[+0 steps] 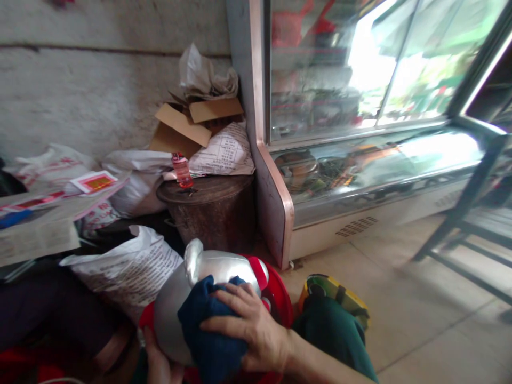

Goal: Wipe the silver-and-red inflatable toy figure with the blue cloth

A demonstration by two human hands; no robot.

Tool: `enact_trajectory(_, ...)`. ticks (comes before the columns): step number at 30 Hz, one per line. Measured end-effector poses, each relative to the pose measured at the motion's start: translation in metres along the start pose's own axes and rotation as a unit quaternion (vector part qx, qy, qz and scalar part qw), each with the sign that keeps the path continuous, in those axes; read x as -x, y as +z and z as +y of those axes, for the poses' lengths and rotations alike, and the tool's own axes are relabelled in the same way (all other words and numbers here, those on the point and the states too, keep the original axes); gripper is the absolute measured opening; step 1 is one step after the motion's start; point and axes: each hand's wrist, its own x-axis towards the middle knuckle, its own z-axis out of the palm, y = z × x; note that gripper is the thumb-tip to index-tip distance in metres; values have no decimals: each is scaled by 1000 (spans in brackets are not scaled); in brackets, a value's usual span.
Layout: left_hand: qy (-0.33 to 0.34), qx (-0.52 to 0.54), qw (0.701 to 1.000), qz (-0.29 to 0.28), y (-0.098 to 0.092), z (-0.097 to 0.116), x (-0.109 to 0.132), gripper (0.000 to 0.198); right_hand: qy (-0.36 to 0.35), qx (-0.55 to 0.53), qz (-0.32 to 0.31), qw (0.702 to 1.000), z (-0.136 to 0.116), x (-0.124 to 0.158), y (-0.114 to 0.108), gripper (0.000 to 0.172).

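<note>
A silver-and-red figure [212, 288] is held low in the lap, above the floor. It looks rigid, smooth and likely slippery, so its body is best gripped. The right hand [248, 325] is pressed flat, clamping a soft blue cloth [208, 330] against it; the left hand [160, 362] is cupped underneath.

At lower centre, a dark blue cloth [212, 333] lies on a silver helmet [208, 288] with red trim, beside green trousers [334, 333] and a yellow-and-green sandal [340, 296]. Left of centre, white sacks [128, 272] bear black print. Upper centre shows tan cardboard [192, 125], a pink bottle [183, 170] and a brown drum [212, 210].
</note>
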Motion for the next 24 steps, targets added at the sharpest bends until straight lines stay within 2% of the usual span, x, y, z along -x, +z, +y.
enact_trajectory(1,12,-1,1000,10,-1,1,-1,64,33,-76,30,996,4,-9,-14,64)
enact_trajectory(3,37,-10,999,15,-4,2,-4,63,143,-224,87,960,20,-32,-43,57)
enact_trajectory(5,44,-8,999,17,-7,2,-8,64,246,-296,165,908,48,-51,-65,59)
enact_trajectory(6,43,-4,999,17,-8,2,-10,66,275,-301,187,894,64,-56,-71,59)
enact_trajectory(8,48,2,999,13,-7,2,-11,63,318,-303,191,878,94,-59,-74,57)
enact_trajectory(11,52,21,998,8,0,3,-6,57,374,-335,112,858,119,-43,-61,49)
enact_trajectory(14,57,53,997,9,8,5,1,50,414,-393,31,820,118,-19,-48,52)
enact_trajectory(16,59,63,996,-5,15,8,3,46,433,-428,16,793,111,-6,-47,57)
enact_trajectory(20,51,40,997,-47,40,25,0,48,457,-467,46,755,101,5,-65,61)
enact_trajectory(23,41,9,997,-67,74,48,-3,56,467,-471,85,743,92,5,-85,59)
enact_trajectory(24,39,5,995,-94,86,55,-2,54,471,-470,97,740,87,5,-91,58)
